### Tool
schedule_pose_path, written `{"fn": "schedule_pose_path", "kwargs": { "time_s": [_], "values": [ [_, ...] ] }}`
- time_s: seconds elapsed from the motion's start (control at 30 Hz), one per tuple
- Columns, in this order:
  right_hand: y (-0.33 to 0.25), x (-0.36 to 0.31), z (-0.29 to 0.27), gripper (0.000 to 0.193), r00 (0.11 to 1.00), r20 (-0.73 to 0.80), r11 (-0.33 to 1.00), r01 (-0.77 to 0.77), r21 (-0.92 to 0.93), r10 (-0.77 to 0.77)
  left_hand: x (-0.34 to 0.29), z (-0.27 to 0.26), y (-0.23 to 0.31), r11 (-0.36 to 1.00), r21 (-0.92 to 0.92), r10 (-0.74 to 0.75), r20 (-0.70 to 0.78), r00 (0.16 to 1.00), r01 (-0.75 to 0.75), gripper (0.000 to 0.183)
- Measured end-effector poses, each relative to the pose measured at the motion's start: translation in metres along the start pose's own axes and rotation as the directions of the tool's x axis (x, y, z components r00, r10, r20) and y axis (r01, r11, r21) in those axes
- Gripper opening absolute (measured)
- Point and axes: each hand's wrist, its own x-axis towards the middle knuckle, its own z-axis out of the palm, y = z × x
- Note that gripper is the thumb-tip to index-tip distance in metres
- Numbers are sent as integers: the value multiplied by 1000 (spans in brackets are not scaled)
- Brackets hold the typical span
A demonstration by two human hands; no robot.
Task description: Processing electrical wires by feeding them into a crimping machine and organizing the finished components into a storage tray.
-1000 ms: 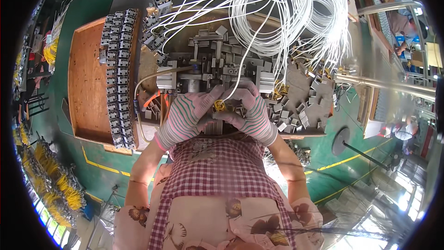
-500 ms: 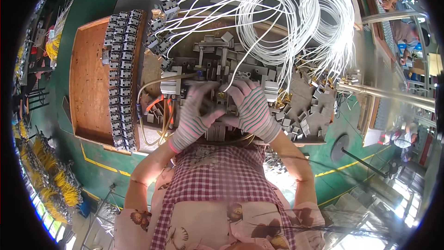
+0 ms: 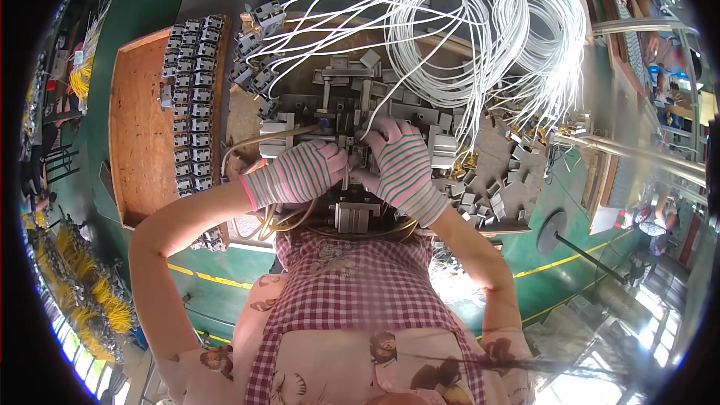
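Note:
Both my hands wear white-and-pink gloves with green stripes and meet over a dark metal fixture (image 3: 355,217). My left hand (image 3: 307,171) comes in from the side, its fingers pressed together at the fixture's middle; what they pinch is hidden. My right hand (image 3: 403,169) curls its fingers and thumb around a small metal connector part (image 3: 360,154) in the fixture. One white wire (image 3: 393,93) runs down to this part, its lower end at the right fingertips.
Coiled white wires (image 3: 442,37) lie beyond my hands, metal connectors (image 3: 251,67) on their left ends. A wooden tray (image 3: 135,135) at left holds rows of connectors (image 3: 191,97). Loose metal housings (image 3: 487,199) lie at right. A beige hose (image 3: 270,135) passes by my left hand.
My left hand has turned sideways, its elbow swinging out left, and its fingers have closed at the fixture's middle. My right hand stays almost in place.

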Motion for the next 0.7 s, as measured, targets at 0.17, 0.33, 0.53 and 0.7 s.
{"fn": "schedule_pose_path", "kwargs": {
  "time_s": [0.17, 0.33, 0.53, 0.7],
  "values": [
    [-3, 4, -9, 52, 998, 61, 995, 28, -99, -22, 1, 2, 10, 995, 85, -55, 18, 998, 54, 36],
    [5, -10, -44, 40, 996, -64, 986, 74, 152, -65, -2, -23, 29, 890, -346, -378, -193, 906, 298, 41],
    [108, -87, -36, 30, 846, -484, 959, -278, -47, 221, 4, -20, 56, 469, -848, -766, -252, 592, 245, 52],
    [126, -124, -22, 14, 802, -281, 849, -489, 198, 527, 30, -21, 35, 88, -988, -644, 43, 764, 130, 60]
  ]
}}
